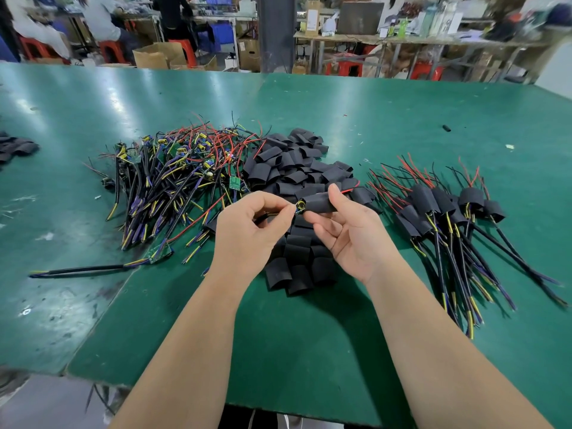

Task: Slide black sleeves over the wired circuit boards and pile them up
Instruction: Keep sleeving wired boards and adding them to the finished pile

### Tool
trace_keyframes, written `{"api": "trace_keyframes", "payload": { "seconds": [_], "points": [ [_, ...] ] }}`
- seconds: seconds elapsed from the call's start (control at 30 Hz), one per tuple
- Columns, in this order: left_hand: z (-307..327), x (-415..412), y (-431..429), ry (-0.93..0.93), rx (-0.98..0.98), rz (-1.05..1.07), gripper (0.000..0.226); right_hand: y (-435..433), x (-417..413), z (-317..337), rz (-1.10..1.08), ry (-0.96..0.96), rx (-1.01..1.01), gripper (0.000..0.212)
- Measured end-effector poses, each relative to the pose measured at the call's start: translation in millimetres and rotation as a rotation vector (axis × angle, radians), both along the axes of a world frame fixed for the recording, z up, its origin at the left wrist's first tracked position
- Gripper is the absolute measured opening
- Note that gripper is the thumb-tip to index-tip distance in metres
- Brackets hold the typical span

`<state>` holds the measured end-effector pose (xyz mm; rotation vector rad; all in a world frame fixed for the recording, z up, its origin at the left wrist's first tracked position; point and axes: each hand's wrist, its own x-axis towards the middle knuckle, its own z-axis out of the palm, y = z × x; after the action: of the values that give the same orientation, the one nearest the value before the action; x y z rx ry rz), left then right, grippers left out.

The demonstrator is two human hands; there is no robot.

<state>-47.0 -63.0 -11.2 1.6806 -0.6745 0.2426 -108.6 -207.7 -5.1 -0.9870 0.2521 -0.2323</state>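
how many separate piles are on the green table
4: bare wired boards left of centre, loose black sleeves in the middle, sleeved boards at right, small sleeve heap cut off at far left.

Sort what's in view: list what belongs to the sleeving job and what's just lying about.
In the job: left hand, right hand, sleeve being fitted, board going in, bare wired boards, heap of empty sleeves, finished pile.

Lying about: stray black piece, white scrap, cardboard box, red stools behind.
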Motion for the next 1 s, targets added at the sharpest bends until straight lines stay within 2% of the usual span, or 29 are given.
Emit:
{"api": "trace_keyframes", "payload": {
  "seconds": [0.17,0.27,0.33,0.47,0.63,0.73,0.83,1.0],
  "points": [
    [-2.1,1.2,1.7,-0.120,0.146,-0.012,0.017,-2.3,-0.1,-1.4,-0.033,0.052,-0.072,0.020],
    [-3.9,3.7,2.9,-0.213,0.211,0.020,0.007,-1.6,-0.2,-1.1,-0.012,-0.012,-0.152,0.010],
    [-5.7,4.8,3.6,-0.235,0.229,0.036,0.004,-1.2,-1.0,-1.7,0.012,-0.052,-0.202,0.017],
    [-7.0,3.0,2.0,-0.166,0.208,0.055,0.007,-1.2,-1.8,-3.2,0.035,-0.099,-0.287,0.031],
    [-6.9,7.4,1.7,0.115,0.180,0.079,0.019,0.8,0.4,-4.8,0.019,-0.129,-0.318,0.029],
    [-5.4,8.3,3.1,0.103,0.216,0.076,0.009,4.8,3.1,-6.6,-0.039,-0.092,-0.332,0.022],
    [-4.1,6.3,3.3,0.098,0.204,0.055,0.012,6.3,5.6,-6.6,-0.114,-0.039,-0.353,0.022],
    [-1.9,3.4,3.7,0.046,0.157,0.029,0.012,3.8,5.4,-5.9,-0.112,-0.030,-0.198,0.019]
  ]
}}
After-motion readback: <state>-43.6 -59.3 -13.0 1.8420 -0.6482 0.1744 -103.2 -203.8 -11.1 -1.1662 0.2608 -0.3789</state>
